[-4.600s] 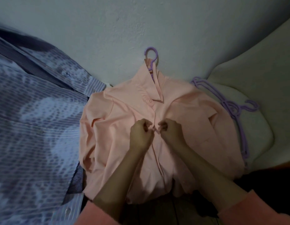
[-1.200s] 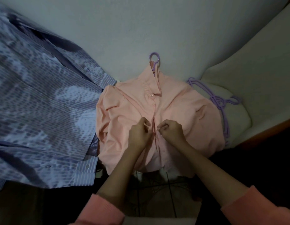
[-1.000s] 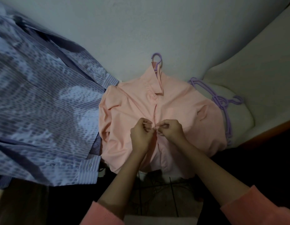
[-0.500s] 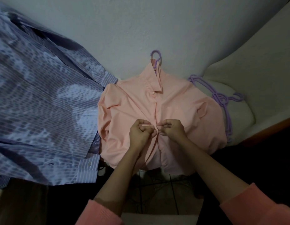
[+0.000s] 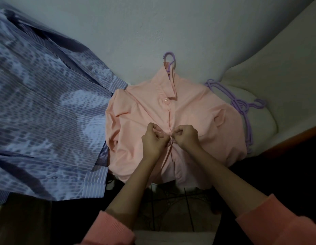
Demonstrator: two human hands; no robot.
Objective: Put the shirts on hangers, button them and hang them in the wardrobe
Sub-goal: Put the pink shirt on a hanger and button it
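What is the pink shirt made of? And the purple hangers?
The peach-pink collared shirt looks like soft matte woven cloth, perhaps cotton: it creases and bunches. The lilac hangers beside it look like smooth moulded plastic, thin and stiff with a slight sheen.

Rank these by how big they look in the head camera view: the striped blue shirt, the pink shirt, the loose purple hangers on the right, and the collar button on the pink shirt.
1. striped blue shirt, though it lies nearer the camera
2. pink shirt
3. loose purple hangers
4. collar button
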